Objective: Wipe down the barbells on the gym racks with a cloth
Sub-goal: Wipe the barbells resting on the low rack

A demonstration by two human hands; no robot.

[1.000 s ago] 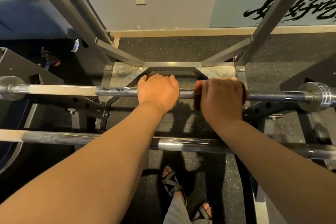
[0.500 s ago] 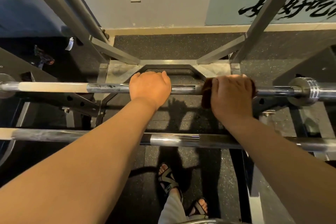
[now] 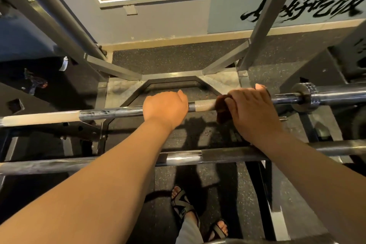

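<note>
A steel barbell (image 3: 111, 114) lies across the rack from left to right, with a collar and sleeve (image 3: 305, 98) at its right end. My left hand (image 3: 165, 108) grips the shaft near its middle. My right hand (image 3: 250, 111) wraps a dark brown cloth (image 3: 221, 108) around the bar just right of a bare knurled stretch. Most of the cloth is hidden under that hand. A second barbell (image 3: 182, 157) lies lower and nearer me, under both forearms.
Grey rack uprights (image 3: 263, 20) and diagonal braces rise on both sides. A black hexagonal frame (image 3: 170, 81) lies on the speckled rubber floor (image 3: 174, 59) below. A wall with painted black script stands ahead. My sandalled feet (image 3: 183, 207) show at the bottom.
My right hand has slid the cloth to the right along the bar toward the collar, uncovering a knurled stretch between the hands. The left hand keeps its grip.
</note>
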